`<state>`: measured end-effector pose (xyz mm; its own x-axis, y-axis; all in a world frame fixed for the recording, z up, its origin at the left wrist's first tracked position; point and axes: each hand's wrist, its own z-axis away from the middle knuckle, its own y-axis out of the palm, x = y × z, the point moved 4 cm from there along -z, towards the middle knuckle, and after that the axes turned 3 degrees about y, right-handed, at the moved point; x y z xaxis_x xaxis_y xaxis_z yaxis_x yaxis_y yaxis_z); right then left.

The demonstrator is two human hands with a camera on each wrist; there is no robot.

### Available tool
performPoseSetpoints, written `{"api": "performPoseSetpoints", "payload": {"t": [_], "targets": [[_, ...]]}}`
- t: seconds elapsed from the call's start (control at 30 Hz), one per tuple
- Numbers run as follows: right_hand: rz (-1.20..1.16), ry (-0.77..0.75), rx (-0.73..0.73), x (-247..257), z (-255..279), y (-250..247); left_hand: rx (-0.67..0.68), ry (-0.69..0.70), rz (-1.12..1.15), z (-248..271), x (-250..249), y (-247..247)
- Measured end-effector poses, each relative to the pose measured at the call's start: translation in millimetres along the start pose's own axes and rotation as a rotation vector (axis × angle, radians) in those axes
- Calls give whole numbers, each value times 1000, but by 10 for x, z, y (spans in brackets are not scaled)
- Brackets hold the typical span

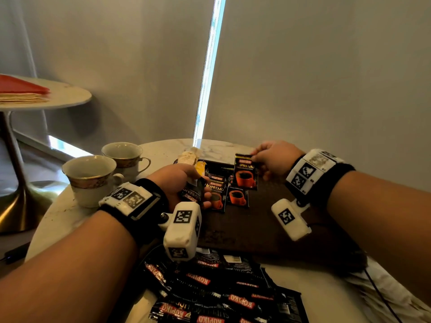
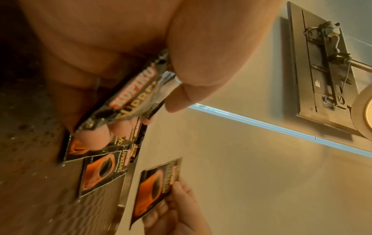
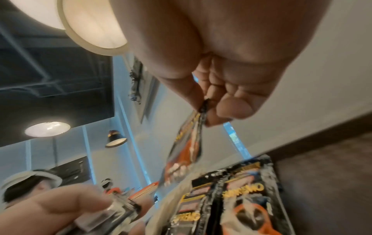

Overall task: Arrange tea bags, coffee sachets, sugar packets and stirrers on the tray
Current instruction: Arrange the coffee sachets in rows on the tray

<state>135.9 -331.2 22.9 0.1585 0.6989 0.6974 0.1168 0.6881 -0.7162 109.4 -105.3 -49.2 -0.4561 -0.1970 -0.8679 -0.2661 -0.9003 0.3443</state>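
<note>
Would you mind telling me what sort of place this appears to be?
Probably a hotel room or lounge: a round marble table with two gilt-rimmed teacups, a dark tray of coffee sachets, and full-length window blinds.

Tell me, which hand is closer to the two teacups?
Left. The left hand, gripping coffee sachets, is just right of the teacups. The right hand, pinching one sachet, is farther right, above the dark tray.

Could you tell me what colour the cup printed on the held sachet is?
Orange, on the black coffee sachet; head view shows it best.
</note>
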Motion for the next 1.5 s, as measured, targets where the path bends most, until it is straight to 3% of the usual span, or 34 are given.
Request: {"api": "performPoseSetpoints", "payload": {"t": [0.13, 0.37, 0.73, 1.23, 1.5], "targets": [[4, 258, 134, -325, -56, 115, 16, -12, -61, -27, 30, -9], [50, 357, 217, -422, -96, 282, 18, -34, -127, -78, 71, -17], [-45, 367, 158, -375, -167, 381, 31, -65, -80, -93, 112, 19], [-130, 464, 212, -388, -152, 355, 25, -54, -85, -61, 88, 12], [-22, 356, 146, -267, -71, 247, 12, 28, 108, -26, 19, 23]]}}
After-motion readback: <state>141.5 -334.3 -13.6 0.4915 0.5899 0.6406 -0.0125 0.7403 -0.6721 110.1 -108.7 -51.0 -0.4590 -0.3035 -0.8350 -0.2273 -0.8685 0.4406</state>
